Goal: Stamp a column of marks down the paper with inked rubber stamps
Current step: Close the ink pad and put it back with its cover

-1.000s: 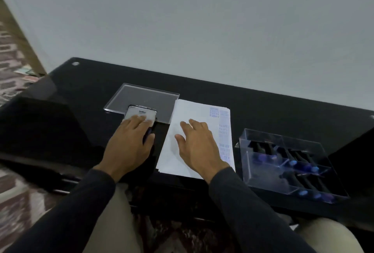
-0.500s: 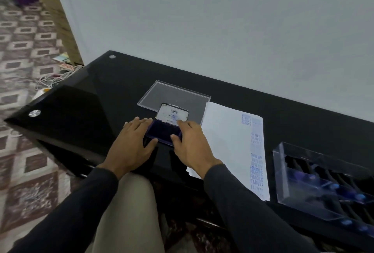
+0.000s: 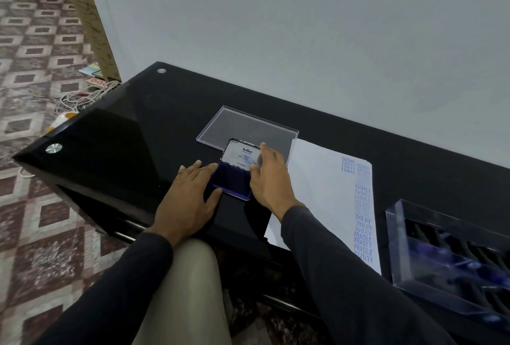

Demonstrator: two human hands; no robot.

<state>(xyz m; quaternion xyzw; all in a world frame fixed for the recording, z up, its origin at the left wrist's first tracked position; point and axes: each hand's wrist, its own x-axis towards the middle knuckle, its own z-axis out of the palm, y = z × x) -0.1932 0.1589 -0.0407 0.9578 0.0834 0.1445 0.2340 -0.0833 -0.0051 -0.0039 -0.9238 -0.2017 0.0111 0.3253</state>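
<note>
A blue ink pad (image 3: 230,183) lies open on the black glass table (image 3: 154,129), its white-labelled lid (image 3: 240,155) standing up at the back. My left hand (image 3: 190,198) rests flat against the pad's left side, fingers straight and thumb at its front corner. My right hand (image 3: 269,179) holds the lid's right edge, thumb in front and fingers behind. White paper (image 3: 320,190) lies to the right, with a column of blue stamp marks (image 3: 362,215) down its right edge. Neither hand holds a stamp.
A clear plastic cover (image 3: 248,128) lies flat behind the pad. At the far right, a clear box (image 3: 452,259) holds several dark-handled stamps. The grey wall runs along the table's back edge. Cables (image 3: 82,96) lie on the patterned floor to the left.
My right hand left the paper and went to the ink pad. The closed pad now stands open with its lid raised. My left hand slid off the lid to the pad's left side.
</note>
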